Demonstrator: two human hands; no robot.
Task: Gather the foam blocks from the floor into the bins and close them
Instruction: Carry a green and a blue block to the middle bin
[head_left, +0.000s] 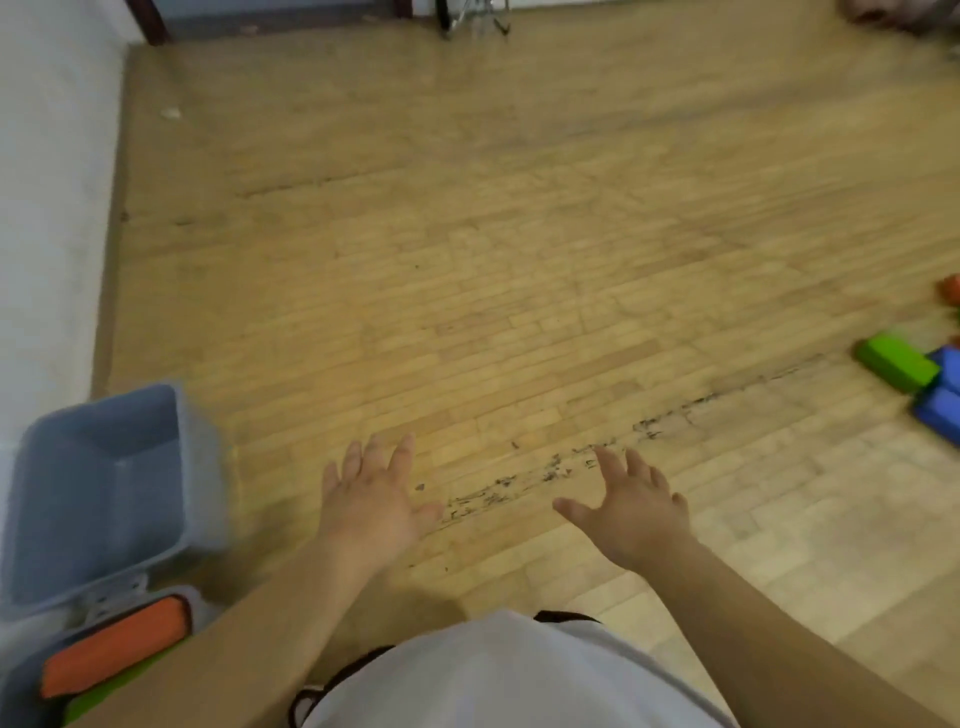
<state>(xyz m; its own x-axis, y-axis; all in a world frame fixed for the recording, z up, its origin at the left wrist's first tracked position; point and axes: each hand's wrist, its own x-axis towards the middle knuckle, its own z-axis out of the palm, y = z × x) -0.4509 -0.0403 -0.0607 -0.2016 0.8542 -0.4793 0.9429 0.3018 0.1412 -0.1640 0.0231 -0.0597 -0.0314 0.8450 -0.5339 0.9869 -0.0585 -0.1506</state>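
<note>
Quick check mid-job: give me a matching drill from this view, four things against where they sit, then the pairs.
Things:
1. green block on the floor
2. orange block
3. open grey bin
4. left hand

Places:
A. against the wall, lower left
B. inside the nearest bin, bottom-left corner
C. far right, beside blue blocks
D. spread open above bare floor, holding nothing

Pairs: 1-C, 2-B, 3-A, 4-D

bins (104, 467): 2 | green blocks (896, 362): 2 | orange blocks (114, 647): 2 | blue blocks (943, 410): 2
</note>
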